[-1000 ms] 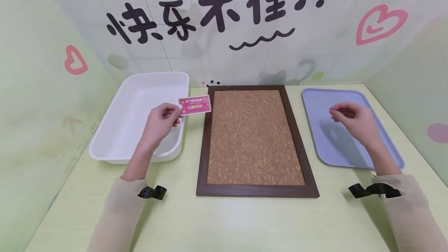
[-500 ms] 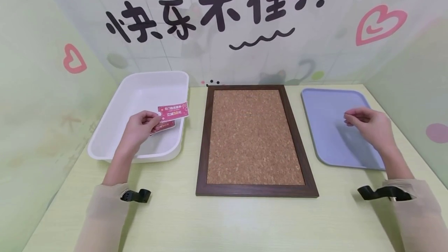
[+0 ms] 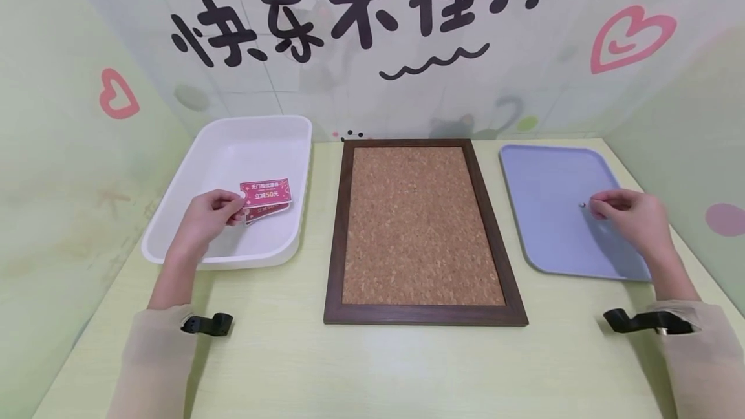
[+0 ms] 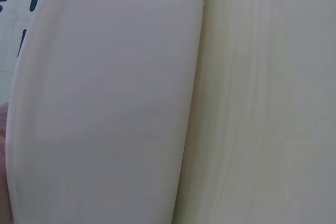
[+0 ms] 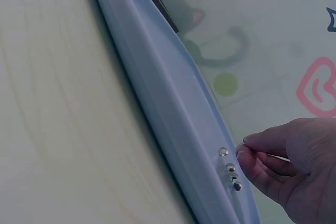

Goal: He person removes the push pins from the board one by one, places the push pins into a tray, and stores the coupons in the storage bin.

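Observation:
In the head view my left hand (image 3: 204, 218) pinches a pink coupon (image 3: 266, 193) by its left edge, above the white bin (image 3: 256, 260). Just below it, more pink paper (image 3: 268, 211) of the same kind shows, partly covered. My right hand (image 3: 634, 222) is over the blue tray (image 3: 547, 212), thumb and forefinger tips together. Whether a small thing sits between them cannot be made out. Several small silver round-headed pieces, like thumbtacks (image 5: 230, 167), lie on the tray close to those fingertips in the right wrist view. The left wrist view is mostly filled by the bin's outer wall (image 4: 115, 98).
A cork board (image 3: 419, 231) in a dark brown frame (image 3: 425, 314) lies flat between the bin and the tray. Behind stands a wall (image 3: 372, 102) with printed lettering and hearts; side walls flank the pale table (image 3: 372, 367).
My left hand has carried the coupon leftward from beside the board to over the bin. My right hand has shifted right and slightly nearer over the tray, uncovering a small silver piece.

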Tool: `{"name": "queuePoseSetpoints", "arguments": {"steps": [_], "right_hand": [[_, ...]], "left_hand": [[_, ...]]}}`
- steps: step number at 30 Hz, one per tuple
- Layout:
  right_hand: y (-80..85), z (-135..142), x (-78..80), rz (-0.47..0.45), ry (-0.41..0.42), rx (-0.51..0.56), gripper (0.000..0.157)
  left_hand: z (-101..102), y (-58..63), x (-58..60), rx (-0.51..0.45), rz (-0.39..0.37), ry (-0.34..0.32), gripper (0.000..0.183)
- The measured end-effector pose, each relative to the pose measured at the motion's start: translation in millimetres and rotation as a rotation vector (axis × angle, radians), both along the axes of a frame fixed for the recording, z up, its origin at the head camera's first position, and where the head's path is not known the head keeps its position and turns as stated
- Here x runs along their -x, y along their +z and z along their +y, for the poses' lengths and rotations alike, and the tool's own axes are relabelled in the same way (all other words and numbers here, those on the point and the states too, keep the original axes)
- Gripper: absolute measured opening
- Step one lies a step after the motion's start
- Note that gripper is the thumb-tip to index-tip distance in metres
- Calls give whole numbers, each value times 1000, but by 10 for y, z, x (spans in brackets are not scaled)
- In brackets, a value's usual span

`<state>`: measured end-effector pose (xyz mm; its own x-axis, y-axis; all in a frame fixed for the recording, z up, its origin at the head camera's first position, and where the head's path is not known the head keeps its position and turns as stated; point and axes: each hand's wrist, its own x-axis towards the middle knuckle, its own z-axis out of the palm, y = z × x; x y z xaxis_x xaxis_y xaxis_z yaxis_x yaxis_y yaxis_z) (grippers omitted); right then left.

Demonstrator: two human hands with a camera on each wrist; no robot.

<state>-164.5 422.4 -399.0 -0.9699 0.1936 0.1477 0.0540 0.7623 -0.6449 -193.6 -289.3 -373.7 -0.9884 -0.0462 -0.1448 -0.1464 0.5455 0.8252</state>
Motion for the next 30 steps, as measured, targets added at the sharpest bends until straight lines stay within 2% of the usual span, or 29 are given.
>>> {"name": "queuePoseSetpoints", "arguments": {"steps": [6,17,30], "right_hand": [[-55,48,-20,-41,5,-22,32],[-115,57,-13,-44,-3,-22,33],[-136,62,-14,-50,-27,-56,33]], "left_hand": [[-64,-3,38,7,-69,-11,44],[-103,-9,82,22,-195,-31,45],[-136,-48,120,15,-255,-15,44]]}}
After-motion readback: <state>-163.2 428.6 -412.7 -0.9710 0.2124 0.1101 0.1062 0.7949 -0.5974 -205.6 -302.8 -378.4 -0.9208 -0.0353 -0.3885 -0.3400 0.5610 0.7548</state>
